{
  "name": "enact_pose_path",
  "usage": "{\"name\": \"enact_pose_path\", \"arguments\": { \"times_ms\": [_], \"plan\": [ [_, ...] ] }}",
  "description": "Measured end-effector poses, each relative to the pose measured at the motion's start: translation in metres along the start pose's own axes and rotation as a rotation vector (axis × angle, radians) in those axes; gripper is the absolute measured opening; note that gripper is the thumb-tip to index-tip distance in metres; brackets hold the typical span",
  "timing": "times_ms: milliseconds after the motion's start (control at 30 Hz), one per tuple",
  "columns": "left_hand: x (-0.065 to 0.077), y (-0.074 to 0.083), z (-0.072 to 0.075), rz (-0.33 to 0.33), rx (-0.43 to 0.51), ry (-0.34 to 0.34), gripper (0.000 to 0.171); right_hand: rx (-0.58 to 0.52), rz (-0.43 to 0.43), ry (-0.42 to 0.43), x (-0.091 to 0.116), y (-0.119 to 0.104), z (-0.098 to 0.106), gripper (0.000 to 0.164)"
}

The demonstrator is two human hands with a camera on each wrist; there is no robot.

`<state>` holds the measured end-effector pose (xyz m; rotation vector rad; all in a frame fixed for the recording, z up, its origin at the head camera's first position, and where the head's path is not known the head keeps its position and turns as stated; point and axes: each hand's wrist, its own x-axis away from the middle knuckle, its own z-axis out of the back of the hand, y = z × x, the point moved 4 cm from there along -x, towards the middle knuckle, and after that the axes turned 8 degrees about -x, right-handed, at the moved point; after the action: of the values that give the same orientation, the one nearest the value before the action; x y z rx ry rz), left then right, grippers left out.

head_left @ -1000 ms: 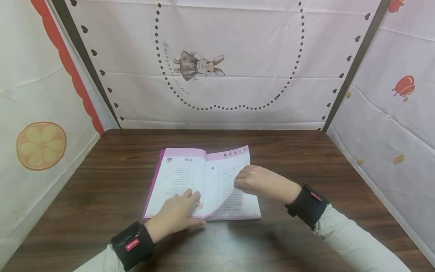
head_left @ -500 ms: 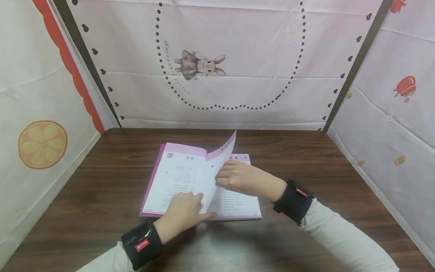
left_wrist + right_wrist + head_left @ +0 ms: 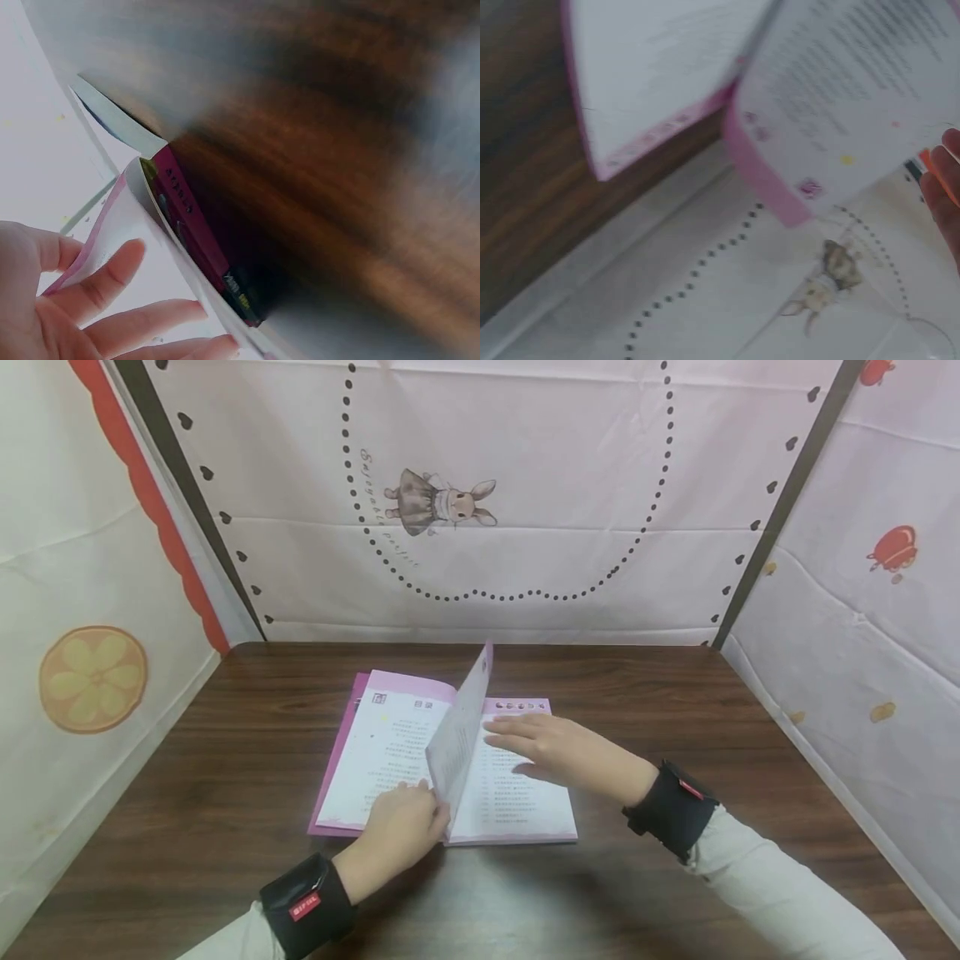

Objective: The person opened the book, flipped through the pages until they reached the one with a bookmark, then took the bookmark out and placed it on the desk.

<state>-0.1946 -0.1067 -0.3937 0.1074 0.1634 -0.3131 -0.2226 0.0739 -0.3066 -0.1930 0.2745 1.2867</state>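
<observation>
An open book [image 3: 517, 806] with pink page tops and a magenta cover lies on the table. One page [image 3: 459, 731] stands nearly upright from the spine, leaning slightly right at its top. My left hand [image 3: 401, 831] is low at the spine, holding that page's lower edge between thumb and forefinger; in the left wrist view the pink-edged page [image 3: 161, 255] passes between these fingers [image 3: 112, 281]. Over the right-hand page hovers my right hand [image 3: 566, 752], fingers extended and apart from the raised page. Only its fingertips [image 3: 941, 184] show in the right wrist view.
The dark wooden table [image 3: 645, 693] surrounds the book. A white printed cloth [image 3: 540, 460] with a rabbit figure [image 3: 442, 503] hangs behind it, and more cloth walls stand at left and right.
The page was lifted by my right hand and swung left to upright. My right hand has released it and drawn back right; my left hand has moved to the page's lower edge.
</observation>
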Motion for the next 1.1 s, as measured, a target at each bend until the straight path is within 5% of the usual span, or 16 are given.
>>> {"name": "enact_pose_path", "arguments": {
  "times_ms": [167,333,567,867,1100],
  "plan": [
    [0.005,-0.007,0.002,0.040,0.081,0.046,0.026,-0.094,-0.160,-0.270,0.032,0.011,-0.033,0.063],
    [0.010,-0.012,0.003,0.065,0.148,0.076,0.033,-0.226,-0.337,-0.413,0.061,0.018,-0.063,0.071],
    [0.014,-0.019,0.000,0.152,0.279,-0.014,0.030,-0.322,-0.414,-0.429,0.078,0.018,-0.077,0.070],
    [0.014,-0.039,0.013,0.275,0.486,0.175,0.022,-0.343,-0.438,-0.423,0.080,0.019,-0.078,0.068],
    [0.019,-0.050,0.017,0.426,0.647,0.262,0.075,-0.337,-0.443,-0.426,0.078,0.018,-0.079,0.065]
  ]
}}
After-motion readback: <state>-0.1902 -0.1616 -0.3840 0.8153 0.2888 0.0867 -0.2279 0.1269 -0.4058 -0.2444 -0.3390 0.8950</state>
